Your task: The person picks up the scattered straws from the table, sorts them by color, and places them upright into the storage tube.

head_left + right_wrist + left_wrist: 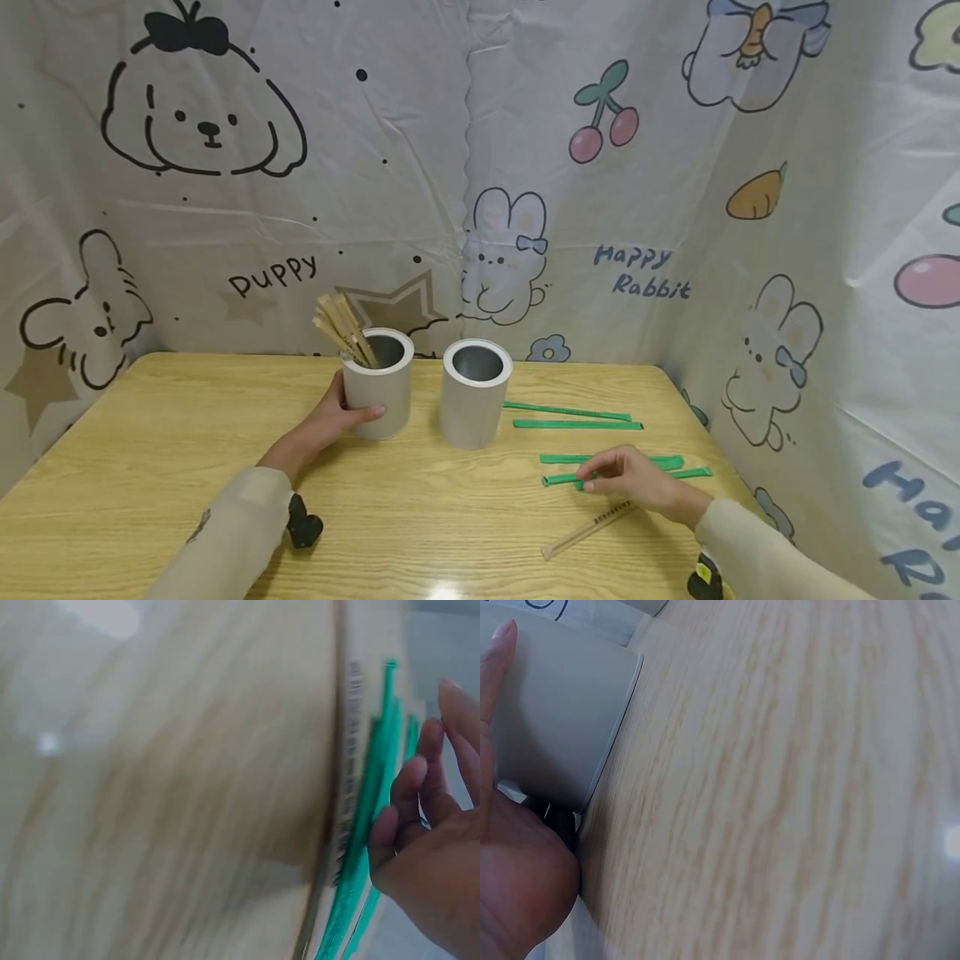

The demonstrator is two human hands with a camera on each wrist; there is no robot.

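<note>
My left hand (341,421) grips a grey cylindrical cup (390,400) with a white rim, thumb across its front. Several slim beige sticks (347,329) lean out of this upright cup. In the left wrist view, the cup (566,697) stands on the table beside the palm. My right hand (633,479) is over slim green sticks (562,459), its fingers loosely bent. In the right wrist view, green sticks (367,817) lie beside the bent fingers, with nothing visibly held; the thumb is hard to make out. A beige printed stick (573,540) lies nearer, partly under that hand.
A second grey cup (474,408), upright with a dark interior, stands right of the first. Two more green sticks, one of them a flat green stick (577,424), lie farther back. The wood-grain table (420,517) ends against a printed cloth (420,167) behind and at the right.
</note>
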